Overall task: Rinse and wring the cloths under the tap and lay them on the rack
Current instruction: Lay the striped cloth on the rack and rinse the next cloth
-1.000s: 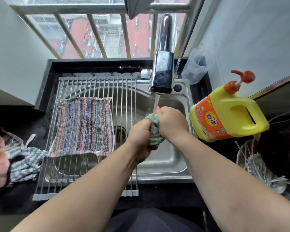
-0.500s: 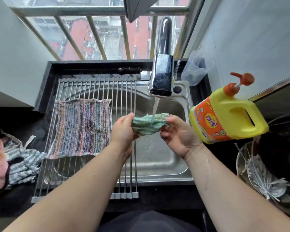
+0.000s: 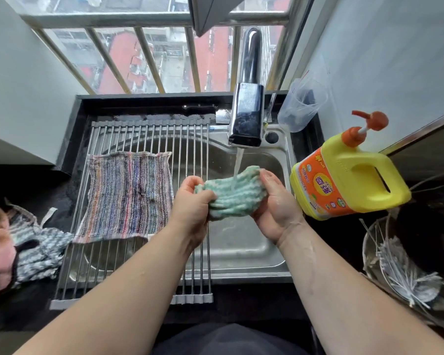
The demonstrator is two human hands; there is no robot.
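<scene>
A steel sink [image 3: 241,252] is half covered by a roll-up rack [image 3: 149,123], on which a striped cloth [image 3: 128,196] is already laid flat to drain. Under the tap [image 3: 246,114], a green-and-white cloth [image 3: 237,201] is held bunched over the open part of the basin, so that the running stream strikes its middle. It is gripped at both ends, the left hand [image 3: 190,211] curled round one and the right hand [image 3: 280,213] clamped on the other, apparently ready for wringing.

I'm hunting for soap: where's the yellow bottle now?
In the head view, the yellow bottle sits right of the sink, near the right hand, in front of the clear cup.
</scene>
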